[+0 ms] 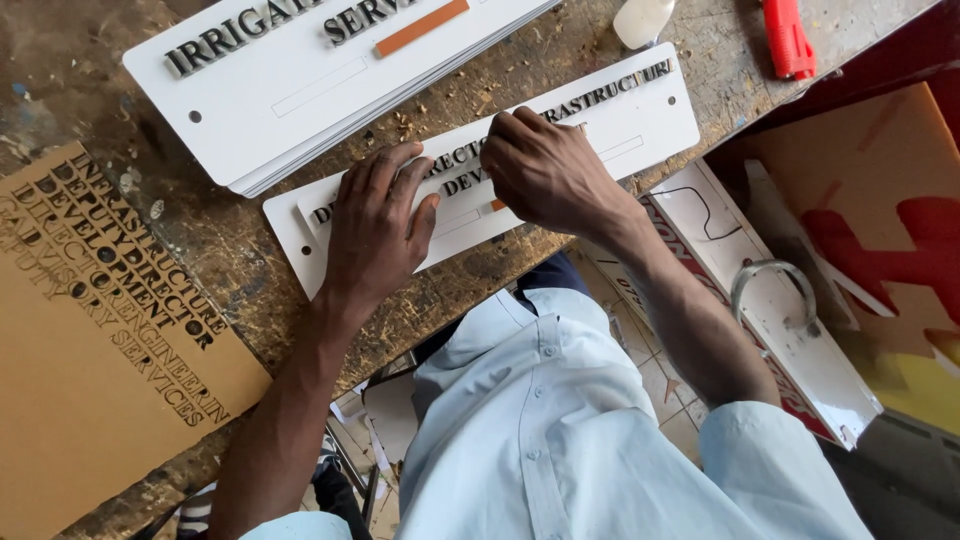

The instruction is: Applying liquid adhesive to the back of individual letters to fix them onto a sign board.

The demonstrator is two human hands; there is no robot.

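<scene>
While you are leaning over the worktop (80,60), your left hand (375,230) is lying flat, fingers spread, on the left half of a long white sign plate (640,125) that is running across the centre of the frame. Your right hand (545,175) is resting on the middle of the same plate, its grip curled with the fingertips pressing down on the raised black letters; whether it is pinching a letter, you cannot tell. A stack of white plates (260,100) with black lettering and an orange strip is sitting just above, in the upper left. A brown cardboard sheet (90,400) with cut-out lettering is lying at the lower left. At the top edge, a white plastic bottle (640,20) is standing near a red tool (788,38); what the bottle is holding is not showing. Wood shavings are littering the worktop around the plates.
</scene>
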